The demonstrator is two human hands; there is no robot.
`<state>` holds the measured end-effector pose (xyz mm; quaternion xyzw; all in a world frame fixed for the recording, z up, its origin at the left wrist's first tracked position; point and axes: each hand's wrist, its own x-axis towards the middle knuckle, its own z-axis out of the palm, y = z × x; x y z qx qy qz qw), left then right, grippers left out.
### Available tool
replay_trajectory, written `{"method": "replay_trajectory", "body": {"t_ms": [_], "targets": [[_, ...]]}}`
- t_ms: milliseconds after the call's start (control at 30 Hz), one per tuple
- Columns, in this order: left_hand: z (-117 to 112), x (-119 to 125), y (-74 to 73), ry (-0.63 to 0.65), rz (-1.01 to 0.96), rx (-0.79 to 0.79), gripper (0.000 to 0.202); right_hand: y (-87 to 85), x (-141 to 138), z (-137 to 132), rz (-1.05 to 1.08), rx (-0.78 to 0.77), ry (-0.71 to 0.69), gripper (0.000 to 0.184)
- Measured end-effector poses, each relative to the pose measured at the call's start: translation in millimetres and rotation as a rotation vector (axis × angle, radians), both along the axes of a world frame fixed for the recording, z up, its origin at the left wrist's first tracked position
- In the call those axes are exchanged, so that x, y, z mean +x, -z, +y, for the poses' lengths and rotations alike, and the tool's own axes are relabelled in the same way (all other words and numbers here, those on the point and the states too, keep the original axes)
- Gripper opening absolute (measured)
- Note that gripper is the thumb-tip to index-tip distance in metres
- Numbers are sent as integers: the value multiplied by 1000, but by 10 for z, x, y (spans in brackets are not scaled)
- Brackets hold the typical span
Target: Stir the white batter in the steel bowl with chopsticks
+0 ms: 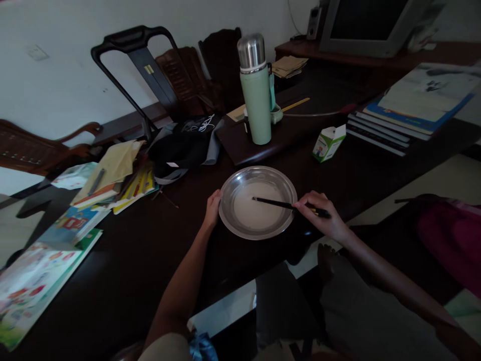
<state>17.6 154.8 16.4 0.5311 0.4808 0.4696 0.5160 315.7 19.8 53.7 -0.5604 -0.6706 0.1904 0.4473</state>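
A shallow round stainless-steel bowl (228,224) rests on the dark table near its front edge. Pale, milky liquid (255,208) covers its bottom. At the bowl's left side, my left hand (213,206) grips the rim, with part of the fingers hidden behind it. My right hand (319,213), on the right of the bowl, is closed around black chopsticks (276,202) with gold bands near the grip. They slant left over the rim, and their tips are at the liquid around the bowl's middle.
Behind the bowl stands a tall green thermos (256,100) with a steel cap. A small green-and-white box (329,143) is to its right, before a stack of books (409,110). A black bag (184,145) and piled papers (108,170) lie left. Wooden chairs (184,75) stand behind.
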Motion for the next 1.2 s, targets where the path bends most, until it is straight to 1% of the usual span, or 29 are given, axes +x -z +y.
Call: {"method": "replay_trajectory", "body": {"t_ms": [100,200,267,367,433,533,600,700,767,867,967,1033,1133,1200], "targets": [[8,2,14,3,-4,13,45,-3,64,18,-41,23,98,25],[14,6,25,-3,-13,5,45,-79,217,-54,-28,15,164,30],[12,9,22,-7,-18,-3,43,-140,302,-120,7,-17,159,33],[0,13,3,2,-15,-3,42,-177,306,-177,50,-75,85,34],[-8,14,-11,6,-15,-9,41,-142,212,-166,64,-75,16,32],[-11,12,-14,-2,-10,-20,41,-29,14,-98,58,-12,-82,28],[-6,10,-1,-11,-8,-22,41,39,-67,-53,18,42,-77,22],[4,7,26,-11,-21,-26,44,63,-28,-39,-31,105,15,19],[8,5,37,-6,-26,-27,44,21,75,-69,-19,122,69,23],[8,4,32,-12,-26,-25,43,-75,208,-137,66,80,80,31],[4,2,17,-19,-18,-15,42,-113,192,-169,164,6,14,37],[2,2,12,-13,-16,-12,42,-81,101,-146,167,-21,-66,36],[3,4,14,-6,-24,-18,43,8,-55,-66,69,-6,-167,27],[3,6,20,-6,-29,-13,44,42,-104,-19,-12,19,-179,22]]}}
